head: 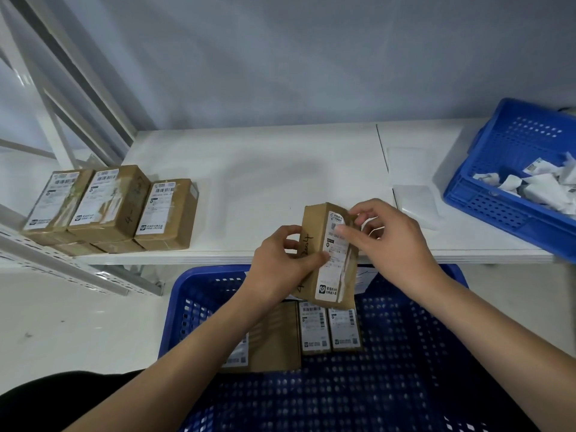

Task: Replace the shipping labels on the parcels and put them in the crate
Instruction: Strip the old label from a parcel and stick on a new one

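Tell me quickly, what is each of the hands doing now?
Left hand: grips the parcel by its side.
Right hand: pinches the label at the parcel's top edge.

Open shelf (265,182) between stacked parcels (109,207) (left) and scrap crate (498,194).

head view, looking down, close over hands (327,244)

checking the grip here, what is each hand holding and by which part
The left hand grips the brown cardboard parcel by its left side; the right hand pinches the white shipping label at its upper right edge.
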